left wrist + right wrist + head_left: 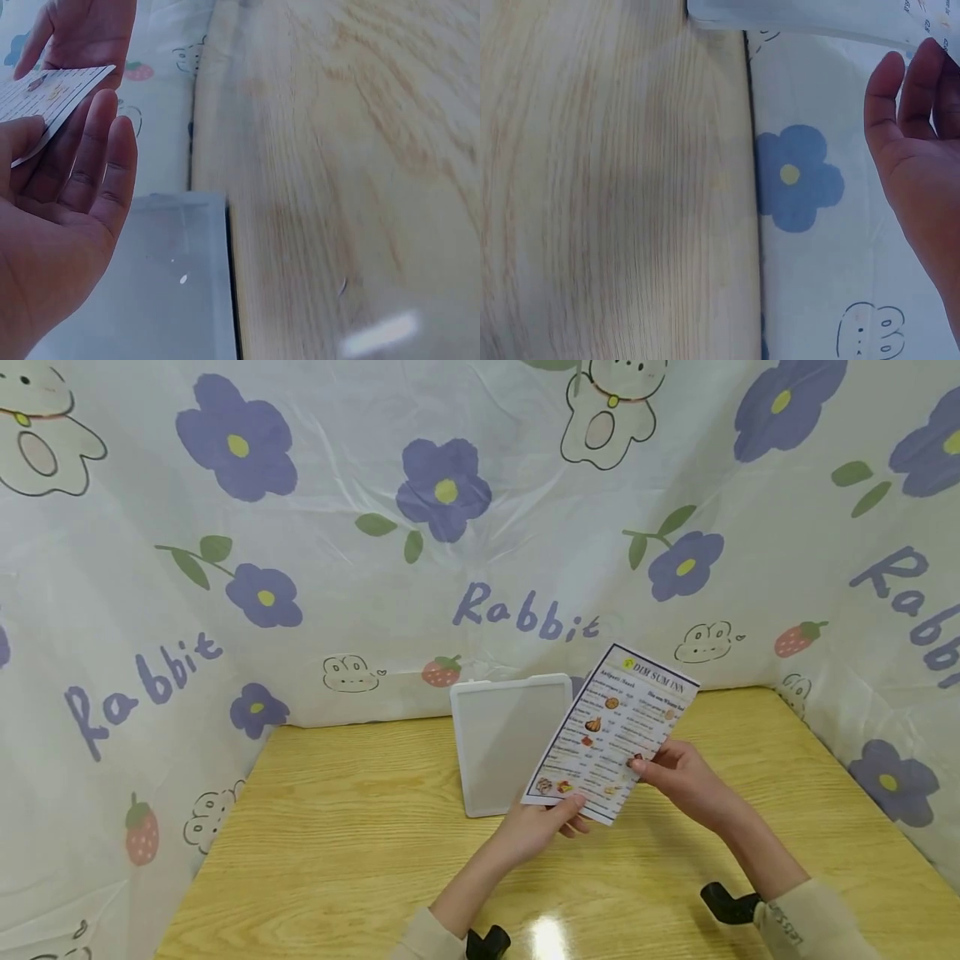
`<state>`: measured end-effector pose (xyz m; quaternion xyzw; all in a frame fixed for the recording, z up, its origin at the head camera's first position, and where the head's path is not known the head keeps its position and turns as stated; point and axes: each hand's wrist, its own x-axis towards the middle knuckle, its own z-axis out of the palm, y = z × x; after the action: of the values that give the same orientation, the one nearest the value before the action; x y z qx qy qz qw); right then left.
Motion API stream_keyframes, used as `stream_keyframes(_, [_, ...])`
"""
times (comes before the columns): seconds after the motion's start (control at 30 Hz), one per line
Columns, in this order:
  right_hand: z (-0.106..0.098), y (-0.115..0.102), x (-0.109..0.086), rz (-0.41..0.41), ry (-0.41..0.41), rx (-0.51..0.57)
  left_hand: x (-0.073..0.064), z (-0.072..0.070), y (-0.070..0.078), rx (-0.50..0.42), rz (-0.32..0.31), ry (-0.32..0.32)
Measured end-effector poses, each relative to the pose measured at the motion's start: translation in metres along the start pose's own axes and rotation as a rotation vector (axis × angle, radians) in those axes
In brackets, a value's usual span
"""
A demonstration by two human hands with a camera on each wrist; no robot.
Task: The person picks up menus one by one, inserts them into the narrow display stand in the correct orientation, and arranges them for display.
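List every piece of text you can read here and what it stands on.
"DIM SUM INN": heading on the menu.
"Antipasti /Snack": subheading on the menu, slightly blurred.
"Rabbit": on the cloth backdrop, left and middle; again at right, cut off by the picture's edge.
Too small or blurred to read: the menu's remaining lines and the lettering on the right sleeve.

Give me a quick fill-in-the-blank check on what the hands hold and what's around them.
1. The heading on the menu card reads "DIM SUM ____".
2. In the head view, the left hand grips the card near its bottom edge, the right hand at its ____ (left or right) edge.
3. The white-framed panel is ____ (in front of or behind) the card there.
4. The word on the patterned curtain is "____".

Missing words: INN; right; behind; Rabbit.
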<state>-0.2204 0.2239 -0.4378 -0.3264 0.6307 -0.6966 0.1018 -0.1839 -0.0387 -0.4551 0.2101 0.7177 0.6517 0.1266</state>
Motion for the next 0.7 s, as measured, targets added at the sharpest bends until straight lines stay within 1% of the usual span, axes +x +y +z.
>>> stream_keyframes(0.23, [0.011, 0.013, 0.005, 0.094, -0.060, -0.078, -0.004, -0.016, -0.001, 0.063, 0.015, 0.018])
stream_keyframes(0.33, [0.017, 0.018, 0.007, 0.124, -0.064, -0.092, -0.005, -0.023, -0.002, 0.081, 0.026, 0.023])
stream_keyframes(0.5, [0.025, 0.023, 0.010, 0.130, -0.022, -0.118, -0.004, -0.036, 0.000, 0.082, 0.049, 0.023])
stream_keyframes(0.6, [0.031, 0.026, 0.012, 0.157, 0.028, -0.145, -0.005, -0.045, 0.003, 0.065, 0.064, 0.023])
stream_keyframes(0.7, [0.038, 0.028, 0.015, 0.186, 0.080, -0.168, -0.006, -0.051, 0.004, 0.080, 0.065, 0.040])
